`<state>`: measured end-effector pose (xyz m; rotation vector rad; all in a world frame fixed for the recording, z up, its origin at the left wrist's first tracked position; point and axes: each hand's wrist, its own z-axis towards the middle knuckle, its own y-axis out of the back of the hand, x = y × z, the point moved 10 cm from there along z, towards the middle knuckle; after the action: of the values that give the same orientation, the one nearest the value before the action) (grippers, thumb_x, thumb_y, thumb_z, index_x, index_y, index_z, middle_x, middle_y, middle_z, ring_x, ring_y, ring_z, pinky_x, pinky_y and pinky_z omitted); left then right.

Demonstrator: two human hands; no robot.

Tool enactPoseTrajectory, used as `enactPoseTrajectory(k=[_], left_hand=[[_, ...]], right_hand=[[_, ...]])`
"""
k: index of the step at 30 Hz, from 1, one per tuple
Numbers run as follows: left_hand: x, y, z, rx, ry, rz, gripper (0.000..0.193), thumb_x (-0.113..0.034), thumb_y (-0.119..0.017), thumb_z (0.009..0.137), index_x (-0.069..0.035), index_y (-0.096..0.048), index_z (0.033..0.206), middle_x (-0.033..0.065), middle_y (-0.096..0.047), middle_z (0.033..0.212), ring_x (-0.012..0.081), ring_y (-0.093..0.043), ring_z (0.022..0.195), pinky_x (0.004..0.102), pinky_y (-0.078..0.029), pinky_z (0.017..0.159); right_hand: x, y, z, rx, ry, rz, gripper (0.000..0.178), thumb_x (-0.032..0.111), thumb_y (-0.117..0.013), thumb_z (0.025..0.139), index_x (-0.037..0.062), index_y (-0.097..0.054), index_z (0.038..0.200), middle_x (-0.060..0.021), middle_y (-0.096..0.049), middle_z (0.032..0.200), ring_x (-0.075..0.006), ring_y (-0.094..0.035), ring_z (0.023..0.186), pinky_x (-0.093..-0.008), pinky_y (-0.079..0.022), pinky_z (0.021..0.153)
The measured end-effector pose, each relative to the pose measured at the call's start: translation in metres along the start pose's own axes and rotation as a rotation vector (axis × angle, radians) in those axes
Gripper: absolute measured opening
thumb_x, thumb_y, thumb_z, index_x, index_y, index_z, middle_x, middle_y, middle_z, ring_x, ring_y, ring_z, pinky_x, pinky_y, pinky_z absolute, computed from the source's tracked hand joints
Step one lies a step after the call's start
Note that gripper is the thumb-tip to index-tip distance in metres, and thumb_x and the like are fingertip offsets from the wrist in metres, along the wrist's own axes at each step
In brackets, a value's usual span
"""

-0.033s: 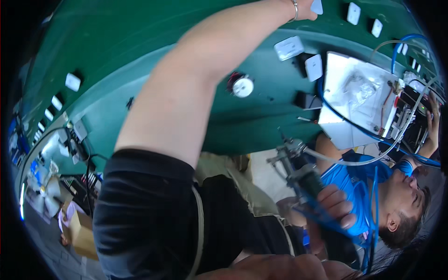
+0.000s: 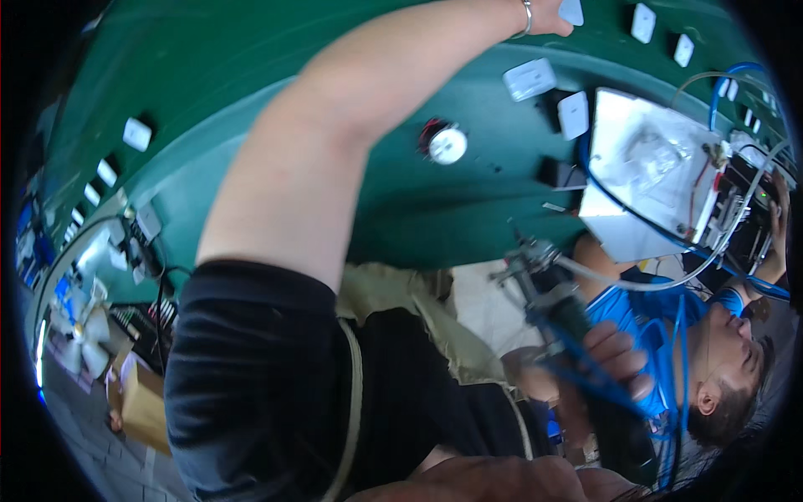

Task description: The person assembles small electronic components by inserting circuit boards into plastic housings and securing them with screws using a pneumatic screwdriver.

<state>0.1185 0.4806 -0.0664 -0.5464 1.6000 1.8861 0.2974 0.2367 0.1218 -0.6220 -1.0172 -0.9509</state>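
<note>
Shifted rightward in frame: round white-topped part. Right hand clamps fingers round dark tool, probably for steadiness. Left hand at white case, top edge; finger grip cropped, can't tell.

We see a black top with a short, wide left sleeve; its cloth looks soft, has many small folds, and ends with a broad hem above the elbow. Over the top we find a wrinkled beige apron, with two narrow pale straps. Next to the left hand, we notice a thin, silver-coloured bracelet around the wrist.
</note>
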Motion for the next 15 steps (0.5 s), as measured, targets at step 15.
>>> enactPoseTrajectory(k=[15], left_hand=[[-0.052, 0.178, -0.339, 0.1, -0.033, -0.021, 0.05, -0.026, -0.072, 0.058, -0.008, -0.056, 0.101, 0.0152, -0.05, 0.108, 0.0321, -0.05, 0.099, 0.0379, -0.042, 0.084]], right_hand=[[0.015, -0.029, -0.088, -0.765, -0.032, -0.23, 0.029, 0.017, -0.045, 0.085, -0.0034, -0.046, 0.106, -0.0162, -0.054, 0.101, -0.0262, -0.053, 0.095, -0.0372, -0.043, 0.087]])
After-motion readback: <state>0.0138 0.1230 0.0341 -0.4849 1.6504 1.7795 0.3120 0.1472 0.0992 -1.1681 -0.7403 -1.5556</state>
